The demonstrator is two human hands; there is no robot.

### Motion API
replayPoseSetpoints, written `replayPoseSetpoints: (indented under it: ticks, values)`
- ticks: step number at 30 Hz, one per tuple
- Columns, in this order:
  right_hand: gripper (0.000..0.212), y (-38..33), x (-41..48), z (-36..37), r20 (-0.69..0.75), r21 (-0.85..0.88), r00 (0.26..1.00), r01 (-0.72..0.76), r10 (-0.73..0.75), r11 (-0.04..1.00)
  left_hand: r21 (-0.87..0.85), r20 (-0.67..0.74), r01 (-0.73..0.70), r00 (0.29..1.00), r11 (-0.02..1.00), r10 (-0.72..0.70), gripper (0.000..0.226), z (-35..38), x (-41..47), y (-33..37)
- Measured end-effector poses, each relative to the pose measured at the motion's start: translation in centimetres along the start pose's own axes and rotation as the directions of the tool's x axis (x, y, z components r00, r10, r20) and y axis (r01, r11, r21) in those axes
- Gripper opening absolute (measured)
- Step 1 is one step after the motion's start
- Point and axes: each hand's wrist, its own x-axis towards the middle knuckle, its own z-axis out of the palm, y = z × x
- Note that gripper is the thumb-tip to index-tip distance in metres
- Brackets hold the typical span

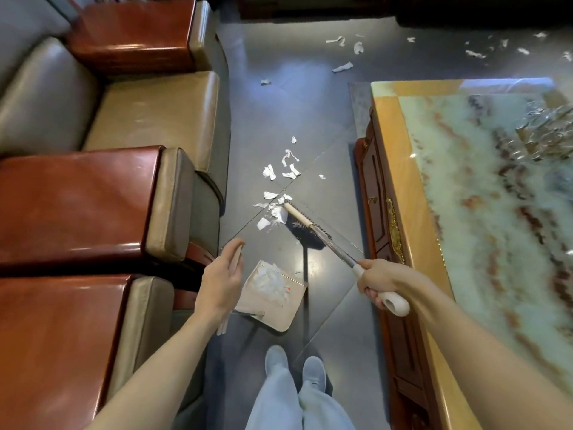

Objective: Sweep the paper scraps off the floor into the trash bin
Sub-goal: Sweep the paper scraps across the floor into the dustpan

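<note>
Paper scraps (273, 214) heaped on the floor (310, 103) by the broom (305, 226) head, far of both hands, more scraps in the near dustpan (277, 318), right hand (376, 283) grip clamped on the broom handle, left hand (218, 283) grip round the dustpan handle, sofa (148, 113) left, worktop (449, 197) right

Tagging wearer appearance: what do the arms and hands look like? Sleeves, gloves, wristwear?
No sleeves: the left forearm and right forearm are bare to the frame edge. The left hand and right hand wear no gloves. No watch or bracelet shows at either wrist.
</note>
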Motion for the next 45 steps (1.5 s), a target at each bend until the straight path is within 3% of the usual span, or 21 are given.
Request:
replayPoseSetpoints:
  ticks: [6, 13, 17, 22, 26, 32, 39, 45]
  values:
    - [0.07, 1.8, -0.1, 3.2, 0.124, -0.053, 0.989, -0.07, 0.077, 0.996, -0.028, -0.053, 0.02, 0.998, 0.999, -0.021, 0.032, 0.2, 1.6, 0.8]
    - [0.061, 1.7, -4.7, 3.2, 0.273, 0.145, 0.948, -0.211, 0.165, 0.967, 0.002, -0.06, -0.005, 0.998, 1.0, 0.005, 0.029, -0.6, 3.3, 1.8]
    - [0.059, -0.7, -6.1, 1.9, 0.309, 0.315, 0.942, -0.229, 0.128, 0.921, 0.014, -0.023, 0.025, 0.999, 1.0, -0.025, 0.031, -1.8, 3.1, 1.5]
    - [0.059, -3.8, -5.6, 0.3, 0.235, 0.244, 0.971, -0.09, 0.031, 0.966, 0.024, -0.041, 0.035, 0.999, 0.999, -0.034, 0.029, -2.9, 2.5, 0.7]
    - [0.048, -7.8, -3.5, -0.2, 0.199, 0.199, 0.98, -0.049, 0.009, 0.979, -0.007, -0.137, 0.098, 0.986, 0.995, -0.098, 0.028, -3.7, 1.5, 0.0]
    - [0.041, -14.0, 2.5, 1.2, 0.151, -0.032, 0.988, 0.044, -0.039, 0.999, -0.062, -0.317, 0.203, 0.924, 0.977, -0.212, 0.028, -4.1, 0.4, -1.7]
    - [0.06, -12.6, 5.6, 3.3, 0.221, -0.274, 0.972, -0.019, 0.082, 0.962, -0.128, -0.38, 0.22, 0.89, 0.967, -0.253, 0.029, -5.0, 4.6, -1.5]
    - [0.052, -11.9, 2.8, 0.2, 0.355, -0.224, 0.916, -0.11, 0.186, 0.968, -0.113, -0.361, 0.219, 0.9, 0.969, -0.246, 0.029, -5.2, 7.6, -0.5]
